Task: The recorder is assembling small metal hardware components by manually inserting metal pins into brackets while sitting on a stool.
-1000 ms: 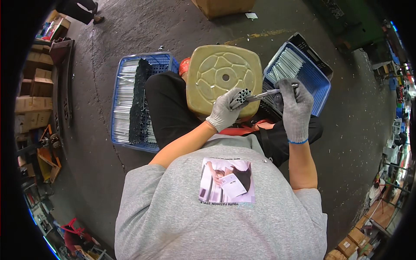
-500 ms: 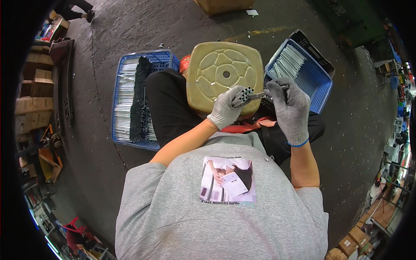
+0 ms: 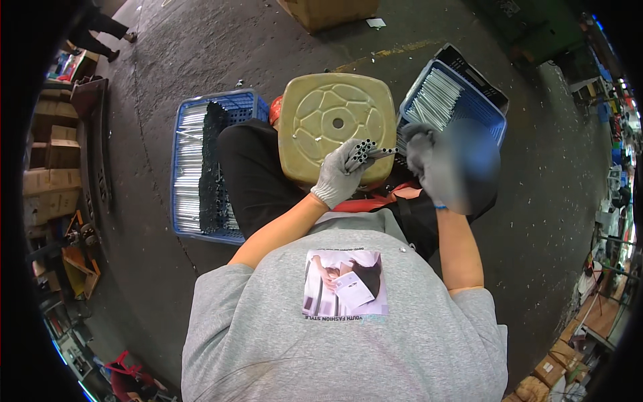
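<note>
Grey concrete floor spreads all round a seated person, and at the centre of the work is a bundle of tubes (image 3: 362, 153), thin grey metal ones, gripped in the gloved left hand (image 3: 337, 177) over the front edge of a yellow stool (image 3: 335, 114). The bundle's long axis runs from the fist up and to the right, its open round ends pointing toward the right hand (image 3: 429, 164), which is also gloved and sits just beside those ends; motion blur smears it, so I cannot tell whether its fingers are pinching a tube or empty. The left hand is clenched firmly round the bundle. As a judgement, the step in hand looks like gathering tubes into the fist one at a time, and the next move calls for lining a fresh tube up along the same slanted axis so it slides in beside the others without knocking the ends out of level. Just right of the stool stands a blue crate (image 3: 462, 100) of pale tubes lying side by side; well apart on the left, a second blue crate (image 3: 201, 167) holds pale tubes beside a dark row. Cardboard boxes (image 3: 50, 147) line the left rim.
</note>
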Motion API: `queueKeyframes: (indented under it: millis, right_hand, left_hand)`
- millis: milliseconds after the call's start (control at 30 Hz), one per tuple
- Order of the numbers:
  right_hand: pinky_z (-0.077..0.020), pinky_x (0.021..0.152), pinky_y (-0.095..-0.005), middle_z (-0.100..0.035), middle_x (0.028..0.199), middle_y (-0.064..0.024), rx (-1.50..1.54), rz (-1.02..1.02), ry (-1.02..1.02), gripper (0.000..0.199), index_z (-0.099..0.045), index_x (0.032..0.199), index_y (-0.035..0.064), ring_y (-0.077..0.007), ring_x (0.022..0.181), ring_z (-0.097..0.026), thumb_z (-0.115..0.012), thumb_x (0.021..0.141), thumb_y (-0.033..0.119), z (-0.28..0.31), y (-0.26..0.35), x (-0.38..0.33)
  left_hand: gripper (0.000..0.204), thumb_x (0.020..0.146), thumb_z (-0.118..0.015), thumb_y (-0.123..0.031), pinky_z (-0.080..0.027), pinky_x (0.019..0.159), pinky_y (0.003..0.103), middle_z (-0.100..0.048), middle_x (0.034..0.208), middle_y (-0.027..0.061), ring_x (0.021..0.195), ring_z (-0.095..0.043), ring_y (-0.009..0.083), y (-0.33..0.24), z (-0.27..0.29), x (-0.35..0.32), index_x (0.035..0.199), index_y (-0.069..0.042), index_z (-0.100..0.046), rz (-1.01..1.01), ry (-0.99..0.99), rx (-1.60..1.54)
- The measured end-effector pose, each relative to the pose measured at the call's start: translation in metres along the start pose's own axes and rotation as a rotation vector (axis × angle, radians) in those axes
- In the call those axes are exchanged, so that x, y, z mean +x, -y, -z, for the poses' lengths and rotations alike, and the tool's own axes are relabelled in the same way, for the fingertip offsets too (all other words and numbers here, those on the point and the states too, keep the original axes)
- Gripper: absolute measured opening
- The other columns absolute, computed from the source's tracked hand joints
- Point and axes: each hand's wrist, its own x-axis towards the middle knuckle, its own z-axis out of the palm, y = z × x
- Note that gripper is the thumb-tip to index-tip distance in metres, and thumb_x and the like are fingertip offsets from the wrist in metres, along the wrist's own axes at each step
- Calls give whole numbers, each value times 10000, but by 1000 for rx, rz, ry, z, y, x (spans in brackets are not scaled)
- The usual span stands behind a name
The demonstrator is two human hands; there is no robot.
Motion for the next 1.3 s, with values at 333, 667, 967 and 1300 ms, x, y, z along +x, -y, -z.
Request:
queueKeyframes:
  millis: [333,667,967,1300]
  right_hand:
    - [-476,763,-217,-657,1069,-78,-349,284,6,235,-713,970,8,-116,872,-596,-696,750,-72,-18,-65,-3]
    - [-504,726,-234,-729,885,-11,-126,185,-79,160,-723,990,14,-110,725,-626,-670,847,-35,17,-38,11]
    - [-523,699,-362,-730,901,-109,-1201,154,-336,198,-727,997,72,-271,739,-665,-701,820,158,155,-57,118]
    - [-519,728,-486,-703,902,-159,-1650,-143,-256,216,-711,1009,136,-408,811,-655,-602,842,216,242,-135,171]
  left_hand:
    - [330,780,-633,79,-492,697,272,-685,935,59,758,-613,160,-11,4,3,1091,-31,-607,-122,1,142]
    - [290,798,-612,102,-499,758,246,-716,1000,49,833,-645,137,-18,-3,5,1054,-26,-654,102,-35,-76]
    - [286,805,-586,120,-506,760,234,-724,1020,48,833,-660,129,-28,3,5,1041,-22,-663,157,21,11]
    - [293,809,-577,152,-533,777,220,-721,978,62,823,-669,123,-39,5,8,1042,-16,-635,289,40,-215]
